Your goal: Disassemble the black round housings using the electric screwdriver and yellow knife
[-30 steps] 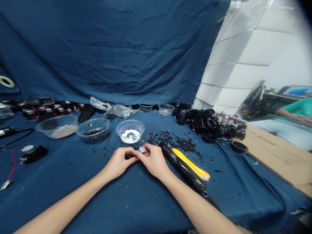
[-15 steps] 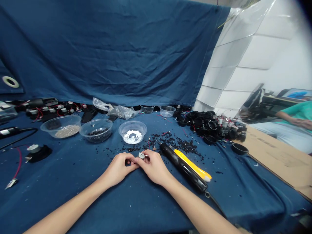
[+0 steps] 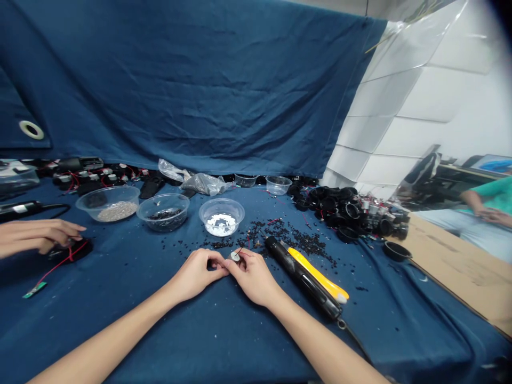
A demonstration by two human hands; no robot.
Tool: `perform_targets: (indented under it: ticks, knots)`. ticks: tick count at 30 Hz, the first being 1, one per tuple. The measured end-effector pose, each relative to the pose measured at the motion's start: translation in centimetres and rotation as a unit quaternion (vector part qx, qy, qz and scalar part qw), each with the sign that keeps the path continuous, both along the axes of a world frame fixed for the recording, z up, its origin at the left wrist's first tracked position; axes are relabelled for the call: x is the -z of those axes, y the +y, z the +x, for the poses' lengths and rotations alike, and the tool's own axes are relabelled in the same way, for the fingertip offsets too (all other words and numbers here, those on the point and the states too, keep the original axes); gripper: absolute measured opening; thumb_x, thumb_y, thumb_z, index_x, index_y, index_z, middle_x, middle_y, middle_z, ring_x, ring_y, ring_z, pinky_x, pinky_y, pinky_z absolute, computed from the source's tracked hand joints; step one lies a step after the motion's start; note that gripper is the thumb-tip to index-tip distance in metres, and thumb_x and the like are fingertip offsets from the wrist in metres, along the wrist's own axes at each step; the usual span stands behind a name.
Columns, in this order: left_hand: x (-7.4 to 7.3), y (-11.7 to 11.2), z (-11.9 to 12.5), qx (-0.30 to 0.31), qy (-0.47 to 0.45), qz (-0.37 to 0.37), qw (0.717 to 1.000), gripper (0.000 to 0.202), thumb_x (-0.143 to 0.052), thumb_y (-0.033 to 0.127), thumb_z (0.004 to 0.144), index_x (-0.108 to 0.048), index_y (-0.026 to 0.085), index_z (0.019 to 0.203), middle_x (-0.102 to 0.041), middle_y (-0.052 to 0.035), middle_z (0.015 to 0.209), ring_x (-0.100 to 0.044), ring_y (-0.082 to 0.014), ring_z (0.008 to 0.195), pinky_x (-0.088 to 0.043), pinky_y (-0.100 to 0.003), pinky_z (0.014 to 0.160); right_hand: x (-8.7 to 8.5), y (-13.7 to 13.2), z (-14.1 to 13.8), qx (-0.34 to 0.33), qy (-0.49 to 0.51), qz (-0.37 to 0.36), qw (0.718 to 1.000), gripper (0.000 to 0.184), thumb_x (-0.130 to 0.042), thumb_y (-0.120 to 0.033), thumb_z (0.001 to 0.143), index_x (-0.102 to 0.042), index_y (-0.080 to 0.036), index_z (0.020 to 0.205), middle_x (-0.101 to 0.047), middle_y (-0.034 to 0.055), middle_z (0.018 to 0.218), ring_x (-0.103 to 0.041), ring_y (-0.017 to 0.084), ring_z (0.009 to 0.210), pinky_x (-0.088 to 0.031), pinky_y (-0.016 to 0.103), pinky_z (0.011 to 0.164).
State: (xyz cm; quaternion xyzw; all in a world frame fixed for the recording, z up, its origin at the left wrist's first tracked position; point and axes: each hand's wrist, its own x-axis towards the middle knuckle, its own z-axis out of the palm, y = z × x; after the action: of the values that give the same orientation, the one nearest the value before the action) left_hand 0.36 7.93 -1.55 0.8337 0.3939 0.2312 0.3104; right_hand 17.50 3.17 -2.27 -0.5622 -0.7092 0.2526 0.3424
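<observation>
My right hand [image 3: 254, 274] pinches a small round silver motor [image 3: 235, 256] with thin wires, its flat end facing up. My left hand [image 3: 201, 276] meets it fingertip to fingertip, thumb and index finger closed together; whatever lies between them is hidden. Just beyond the hands, many tiny black pieces [image 3: 306, 240] are scattered over the blue cloth [image 3: 216, 330]. A clear bowl of white bits [image 3: 221, 224] stands behind my left hand. To the right of my right hand lie a black electric screwdriver [image 3: 302, 280] and a yellow-handled tool [image 3: 318, 274].
At the left, another person's hand [image 3: 40, 234] touches a black part with red wires [image 3: 76, 249]. Two more clear bowls, one with greyish bits [image 3: 116, 205] and one with black pieces [image 3: 163, 212], stand nearby. Black housings [image 3: 332, 208] are heaped back right, beside cardboard [image 3: 452, 261].
Another person's hand has come in from the left onto the black part, whose red wire now lies differently. My hands stay together around the motor; the view has shifted slightly.
</observation>
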Motion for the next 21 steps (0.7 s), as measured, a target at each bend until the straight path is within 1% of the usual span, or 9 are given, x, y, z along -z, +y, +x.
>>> perform_targets:
  ticks: [5,9,13,16,18,21]
  knots:
    - [0.0,0.0,-0.3,0.015,0.003,0.010,1.000,0.017,-0.064,0.030,0.085,-0.072,0.016,0.079,-0.069,-0.0019,0.075,-0.061,-0.0176,0.073,-0.044,-0.027,0.069,-0.1,-0.4,-0.7,0.027,-0.043,0.021,0.998,0.023,-0.058,-0.035,0.099,-0.063,-0.012,0.101,-0.063,0.0044,0.096,-0.063,0.016,0.089,-0.054,0.036,0.084]
    - [0.2,0.1,-0.3,0.010,0.011,0.028,0.999,0.018,-0.066,0.027,0.088,-0.065,0.014,0.075,-0.063,-0.0005,0.075,-0.059,-0.0164,0.074,-0.046,-0.030,0.071,-0.2,-0.6,-1.1,0.043,-0.091,0.025,0.995,0.024,-0.058,-0.036,0.099,-0.063,-0.012,0.101,-0.063,0.0043,0.096,-0.063,0.016,0.089,-0.054,0.036,0.084]
    - [0.4,0.2,-0.3,0.002,0.025,0.029,0.999,0.025,-0.066,0.030,0.091,-0.061,0.014,0.072,-0.060,0.0015,0.071,-0.058,-0.0154,0.070,-0.048,-0.031,0.071,-0.2,-0.8,-1.6,0.057,-0.140,0.020,0.988,0.027,-0.056,-0.038,0.100,-0.062,-0.012,0.104,-0.063,0.0048,0.096,-0.063,0.016,0.089,-0.054,0.036,0.084]
    - [0.4,0.1,-0.3,0.001,0.030,0.024,0.999,0.025,-0.066,0.030,0.092,-0.062,0.013,0.074,-0.061,0.0014,0.072,-0.059,-0.0153,0.071,-0.049,-0.031,0.071,-0.2,-0.8,-1.8,0.075,-0.173,0.014,0.982,0.028,-0.055,-0.039,0.100,-0.062,-0.013,0.110,-0.064,0.0065,0.104,-0.063,0.017,0.094,-0.054,0.038,0.087]
    - [0.3,0.1,-0.3,0.003,0.030,0.020,0.999,0.023,-0.066,0.030,0.092,-0.063,0.013,0.076,-0.062,0.0010,0.074,-0.060,-0.0153,0.072,-0.050,-0.031,0.071,-0.3,-0.9,-1.9,0.093,-0.197,0.003,0.976,0.029,-0.055,-0.039,0.100,-0.062,-0.013,0.111,-0.063,0.0070,0.106,-0.063,0.018,0.096,-0.054,0.039,0.088]
    - [0.3,0.1,-0.3,0.007,0.028,0.015,0.999,0.023,-0.066,0.030,0.092,-0.063,0.013,0.076,-0.062,0.0010,0.073,-0.059,-0.0148,0.071,-0.050,-0.030,0.069,-0.6,-1.0,-2.0,0.116,-0.232,-0.021,0.966,0.030,-0.056,-0.041,0.100,-0.063,-0.012,0.107,-0.064,0.0062,0.100,-0.064,0.017,0.091,-0.055,0.038,0.086]
